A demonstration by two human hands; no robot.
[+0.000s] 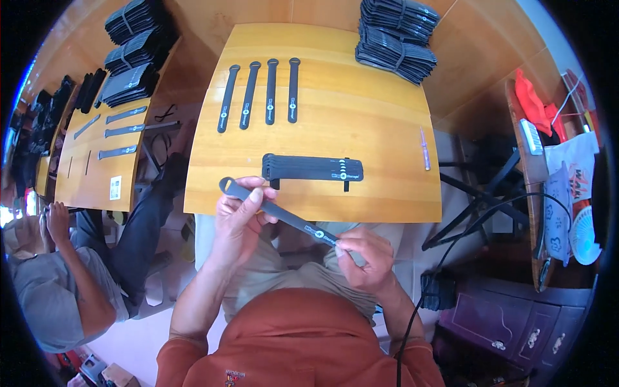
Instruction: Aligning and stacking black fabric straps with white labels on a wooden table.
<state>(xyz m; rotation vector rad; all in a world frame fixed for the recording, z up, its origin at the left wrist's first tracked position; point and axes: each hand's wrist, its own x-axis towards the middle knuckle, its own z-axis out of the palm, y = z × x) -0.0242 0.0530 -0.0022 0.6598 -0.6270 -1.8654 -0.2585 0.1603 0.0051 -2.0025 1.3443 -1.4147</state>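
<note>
Nearest the camera: your rust-red shirt, with both forearms reaching up and forward from either side of it.

Far left, a co-worker sits beside a neighbouring surface that carries banded bundles and a few loose straps.

On your own surface, toward the back left, four loose straps lie apart in a slightly fanned row, slotted heads away from you.

Your left hand is closed on the black strap just below its slotted head, thumb on top, fingers curled beneath. The strap slants down to the right, printed face up, off the near edge of the surface.

Beyond it lies an overlapped stack, slotted heads left, with black band ends showing from under it.

Your right hand pinches the strap's plain end between thumb and finger, the other fingers curled in.

Back right, banded bundles; near the right edge, a slim purple pen-like tool.

Step, judged: straightening or checking one strap. Next move, judged: setting it on the stack would call for matching the heads, print up.
</note>
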